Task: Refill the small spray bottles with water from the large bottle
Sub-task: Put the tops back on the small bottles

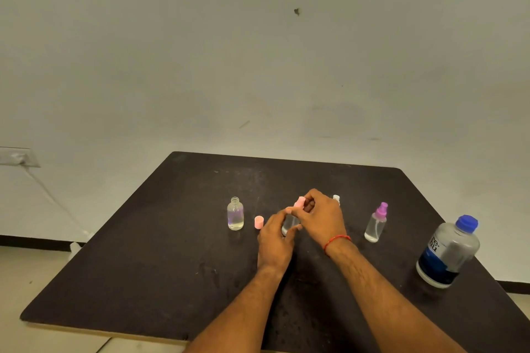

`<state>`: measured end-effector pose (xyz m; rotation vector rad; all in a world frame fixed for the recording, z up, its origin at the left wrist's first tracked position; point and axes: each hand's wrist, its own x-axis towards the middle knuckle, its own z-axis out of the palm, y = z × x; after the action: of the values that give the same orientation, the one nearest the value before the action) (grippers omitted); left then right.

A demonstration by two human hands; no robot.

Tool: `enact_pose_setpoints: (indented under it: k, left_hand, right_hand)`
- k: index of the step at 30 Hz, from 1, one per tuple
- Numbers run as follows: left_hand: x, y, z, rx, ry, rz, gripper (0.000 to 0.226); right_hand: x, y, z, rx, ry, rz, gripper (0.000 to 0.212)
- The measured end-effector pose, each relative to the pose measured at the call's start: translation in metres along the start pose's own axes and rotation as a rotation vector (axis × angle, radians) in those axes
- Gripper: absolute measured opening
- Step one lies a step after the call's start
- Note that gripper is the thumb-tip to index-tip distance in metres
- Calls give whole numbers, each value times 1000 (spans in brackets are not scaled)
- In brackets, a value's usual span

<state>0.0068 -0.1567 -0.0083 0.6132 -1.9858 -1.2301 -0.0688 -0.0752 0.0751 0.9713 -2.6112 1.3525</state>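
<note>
Four small spray bottles, one large bottle (448,252). Left hand (275,238) grips middle bottle (289,223); right hand (321,216) pinches pink sprayer top (299,202).

Near the frame's centre, the left hand (275,238) and right hand (321,216) are covering most of a small clear bottle (287,223), hiding its neck. Behind the right hand, a white-topped bottle (336,198) is showing only its tip. The frame's lower edge is cutting off both forearms and the table (172,252).
</note>
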Motion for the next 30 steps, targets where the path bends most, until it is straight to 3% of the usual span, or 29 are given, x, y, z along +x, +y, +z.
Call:
enact_pose_setpoints:
  k: [4,7,12,16,19,30]
  left_hand:
    - [0,-1,0,-4,-15,-1,30]
    - [1,-2,0,-19,-20,-4,30]
    - [1,1,-1,9,-14,4,28]
    - [0,1,0,8,-21,10,26]
    - [2,-2,0,1,-21,7,27]
    - [2,-4,1,-12,-27,-1,27]
  right_hand:
    - [-2,1,1,88,-11,-11,52]
    - [-4,6,4,245,-43,-39,59]
    - [-5,6,9,191,48,-12,48]
    - [-4,5,11,168,36,8,60]
    - [-5,11,13,264,11,-36,57]
    - [-6,11,13,257,40,-33,50]
